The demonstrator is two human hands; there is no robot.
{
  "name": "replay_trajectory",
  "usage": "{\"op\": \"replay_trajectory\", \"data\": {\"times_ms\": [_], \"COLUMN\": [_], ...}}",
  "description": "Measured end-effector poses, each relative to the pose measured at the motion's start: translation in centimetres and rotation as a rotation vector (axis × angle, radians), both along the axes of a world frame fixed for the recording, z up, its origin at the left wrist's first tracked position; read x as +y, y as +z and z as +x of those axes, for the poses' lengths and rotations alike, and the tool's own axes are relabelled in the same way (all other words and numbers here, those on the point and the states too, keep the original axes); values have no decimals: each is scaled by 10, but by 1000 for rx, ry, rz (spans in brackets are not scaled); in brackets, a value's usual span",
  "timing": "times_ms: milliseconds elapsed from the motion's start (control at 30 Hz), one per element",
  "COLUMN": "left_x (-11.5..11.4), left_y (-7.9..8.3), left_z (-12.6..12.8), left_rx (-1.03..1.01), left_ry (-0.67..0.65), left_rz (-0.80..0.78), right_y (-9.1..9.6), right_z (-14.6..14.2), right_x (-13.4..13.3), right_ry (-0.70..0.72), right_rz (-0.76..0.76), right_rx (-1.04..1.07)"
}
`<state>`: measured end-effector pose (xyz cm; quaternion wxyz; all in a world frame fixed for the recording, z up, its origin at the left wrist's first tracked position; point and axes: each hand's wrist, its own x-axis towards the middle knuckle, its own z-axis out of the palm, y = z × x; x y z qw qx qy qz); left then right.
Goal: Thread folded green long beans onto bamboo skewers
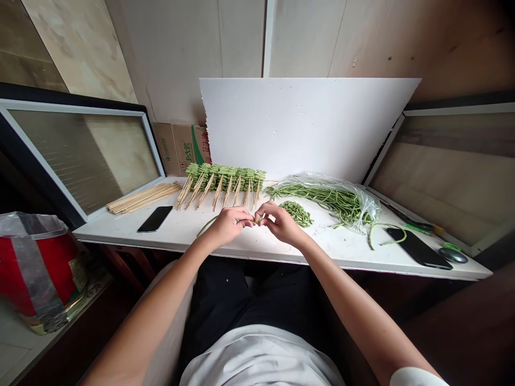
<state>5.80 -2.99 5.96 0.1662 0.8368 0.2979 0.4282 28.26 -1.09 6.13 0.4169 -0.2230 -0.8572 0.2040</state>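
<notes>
1. The left hand (227, 225) and right hand (281, 224) curl nearly shut, fingertips meeting above the bench (181, 233) to pinch a long green bean (205, 227) between them, its free end trailing left.
2. Bamboo skewers (219, 195) threaded with green beans lie just beyond, while more long beans rest in a clear plastic bag (333, 201), within the right hand's reach.

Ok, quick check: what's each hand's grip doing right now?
Left hand: closed, pinching a long green bean.
Right hand: closed, apparently gripping the same bean at the fingertips.
</notes>
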Motion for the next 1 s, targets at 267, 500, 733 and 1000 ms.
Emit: {"op": "replay_trajectory", "data": {"times_ms": [267,500,733,1000], "left_x": [2,14,19,16], "left_y": [-2,-6,-1,-12], "left_z": [-2,-16,-28,-13], "left_rx": [60,96,-40,40], "left_ry": [1,23,122,96], "left_rz": [46,-35,-28,-18], "right_y": [3,11,-2,-58], "right_z": [6,28,77,33], "right_x": [9,19,56,61], "right_ry": [17,-32,-426,-294], "right_rz": [21,120,128,97], "right_rx": [-24,-86,-47,-312]}}
